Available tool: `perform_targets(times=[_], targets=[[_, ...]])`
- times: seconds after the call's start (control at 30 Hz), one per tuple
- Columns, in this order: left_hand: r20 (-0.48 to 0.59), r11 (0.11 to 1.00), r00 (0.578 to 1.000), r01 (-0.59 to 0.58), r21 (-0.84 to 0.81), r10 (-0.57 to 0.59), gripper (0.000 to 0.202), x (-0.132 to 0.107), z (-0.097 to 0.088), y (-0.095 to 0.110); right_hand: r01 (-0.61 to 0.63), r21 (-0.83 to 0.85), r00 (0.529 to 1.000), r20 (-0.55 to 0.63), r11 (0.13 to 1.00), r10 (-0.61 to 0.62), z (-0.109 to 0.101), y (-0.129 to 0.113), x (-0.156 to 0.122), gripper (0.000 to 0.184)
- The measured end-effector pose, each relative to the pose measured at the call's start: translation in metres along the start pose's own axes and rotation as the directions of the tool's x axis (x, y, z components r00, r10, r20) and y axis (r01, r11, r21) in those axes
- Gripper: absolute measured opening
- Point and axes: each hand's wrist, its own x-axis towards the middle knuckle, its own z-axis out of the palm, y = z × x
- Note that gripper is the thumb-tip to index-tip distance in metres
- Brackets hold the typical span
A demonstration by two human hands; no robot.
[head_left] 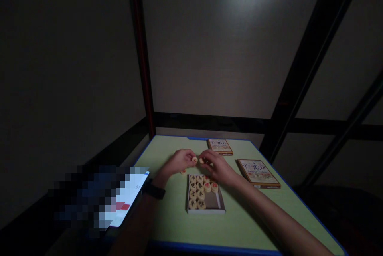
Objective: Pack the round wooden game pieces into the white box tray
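Between the fingers of my left hand [182, 160] is a round Chinese chess piece [194, 159], its marked face turned toward me. My right hand [218, 165] pinches another pale chess piece [202, 161] close beside it; the two pieces look slightly apart. Below my hands an open shallow box [221, 210] lies on the table, holding several pieces in rows, with black characters at the left and red ones at the upper right. The box's lower right part shows bare bottom. A loose red-marked piece [183, 172] lies under my left hand, partly covered by it.
Two flat boxes with printed lids, one at the back [220, 147] and one at the right [259, 173], lie on the green table [176, 230] with blue edging. A lit screen [131, 196], partly blurred out, is at the left edge. Wall panels stand behind and left.
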Motion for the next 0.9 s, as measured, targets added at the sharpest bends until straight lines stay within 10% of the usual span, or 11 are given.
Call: perform_targets(times=[0.2,0.5,0.9], targets=[[0.134,0.963,0.99,0.086,-0.254,-0.053,0.041,0.006,0.005,-0.004,-0.038,-0.17,0.999,0.011,0.985,0.04,0.006,-0.001,-0.009,0.017],[0.215,0.974,0.973,0.122,-0.191,-0.079,0.044,-0.007,0.002,0.014,-0.116,-0.36,0.985,0.081,0.926,0.154,0.006,-0.006,-0.01,0.015],[0.227,0.98,0.971,0.111,-0.163,-0.073,0.048,-0.009,-0.003,0.018,0.036,-0.26,0.999,0.033,0.965,-0.028,0.006,-0.01,-0.011,0.024]])
